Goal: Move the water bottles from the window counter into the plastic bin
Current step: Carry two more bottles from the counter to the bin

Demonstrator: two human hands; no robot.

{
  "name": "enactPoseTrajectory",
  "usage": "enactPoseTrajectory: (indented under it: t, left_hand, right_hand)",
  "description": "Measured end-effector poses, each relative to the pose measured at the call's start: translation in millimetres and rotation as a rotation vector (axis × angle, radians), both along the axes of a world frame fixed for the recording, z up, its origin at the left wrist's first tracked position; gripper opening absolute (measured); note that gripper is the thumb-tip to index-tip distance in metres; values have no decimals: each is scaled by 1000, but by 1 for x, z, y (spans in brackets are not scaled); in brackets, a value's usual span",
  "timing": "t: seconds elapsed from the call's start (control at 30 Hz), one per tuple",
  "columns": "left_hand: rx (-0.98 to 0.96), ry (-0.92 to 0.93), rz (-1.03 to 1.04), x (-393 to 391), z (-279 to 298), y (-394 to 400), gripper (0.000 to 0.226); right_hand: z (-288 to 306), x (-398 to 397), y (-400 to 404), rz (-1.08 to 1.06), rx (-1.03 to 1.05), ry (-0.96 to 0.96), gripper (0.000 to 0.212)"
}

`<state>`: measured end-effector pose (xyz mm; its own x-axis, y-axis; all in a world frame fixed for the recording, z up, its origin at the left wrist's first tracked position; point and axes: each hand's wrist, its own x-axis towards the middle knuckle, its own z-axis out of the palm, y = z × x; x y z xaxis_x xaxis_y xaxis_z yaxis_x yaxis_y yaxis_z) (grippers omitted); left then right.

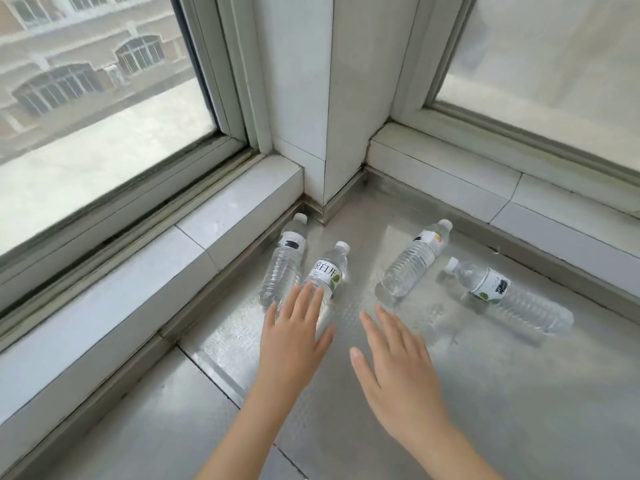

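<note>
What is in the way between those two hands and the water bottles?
Nothing visible. The left hand already reaches the labelled bottle, and only bare counter lies between the right hand and the next bottle.

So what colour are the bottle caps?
White on all four bottles, for example this cap; the head view shows them.

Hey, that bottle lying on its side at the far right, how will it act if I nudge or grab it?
The far-right bottle lies on its side on the smooth metal counter, so it will probably roll. It looks full, so likely heavy for its size. Its thin ribbed walls may flex slightly.
</note>
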<state>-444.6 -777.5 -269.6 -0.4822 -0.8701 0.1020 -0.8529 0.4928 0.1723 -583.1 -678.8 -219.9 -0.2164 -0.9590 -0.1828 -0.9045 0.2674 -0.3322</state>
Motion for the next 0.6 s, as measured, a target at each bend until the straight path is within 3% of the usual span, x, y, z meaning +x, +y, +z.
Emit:
enactPoseTrajectory:
  t: [0.07,0.27,0.53,0.6]
  left_hand:
    - [45,-18,-6,-9,-12,-18,61]
    - [219,-115,49,-46,-31,-53,90]
    - [192,-172,200,-62,-39,-68,85]
    - [228,-109,216,-63,-36,-74,77]
  right_hand:
    - [-4,-5,-16,0,-5,6,72]
    - [-13,-27,-47,-23,41,-3,77]
    - [-30,-54,-55,-50,35,-29,74]
    - [-29,-61,-57,-81,53,-43,75]
